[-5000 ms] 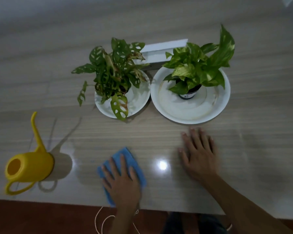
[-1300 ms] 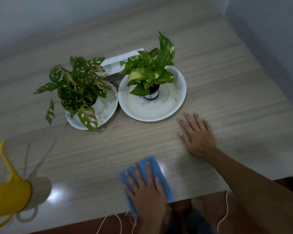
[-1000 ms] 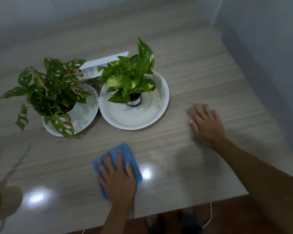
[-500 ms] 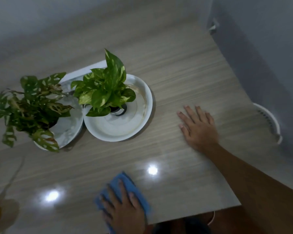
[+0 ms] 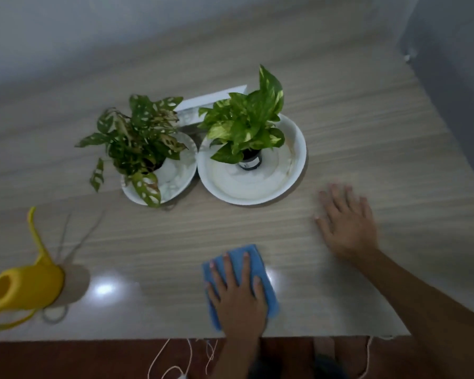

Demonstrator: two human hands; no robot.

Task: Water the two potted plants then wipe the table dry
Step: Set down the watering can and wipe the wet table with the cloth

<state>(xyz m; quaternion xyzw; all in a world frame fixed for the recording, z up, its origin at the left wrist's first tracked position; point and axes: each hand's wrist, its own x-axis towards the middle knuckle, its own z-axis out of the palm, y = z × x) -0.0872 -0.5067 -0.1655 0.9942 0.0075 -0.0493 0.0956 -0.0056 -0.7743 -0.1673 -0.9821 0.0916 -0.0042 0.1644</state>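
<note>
Far left of the blue cloth (image 5: 268, 294), the yellow watering can (image 5: 25, 291) stands on the desk (image 5: 367, 132), set down, so the watering looks finished. Up and left of the cloth, the holey-leaved plant (image 5: 137, 140) sits in its white saucer (image 5: 181, 176). Straight beyond the cloth, the green-and-yellow plant (image 5: 244, 127) stands in a larger saucer (image 5: 293, 170).

The left hand (image 5: 238, 302) presses the cloth flat, its grip open and fingers spread. Since half a second ago the cloth has moved off the near edge toward the saucers, so wiping is under way.

Right of the cloth, the right hand (image 5: 345, 222) lies flat on the desk with its grip open and empty. It is blurred, perhaps sliding. The white label (image 5: 249, 164) on the dark pot is too small to read.
</note>
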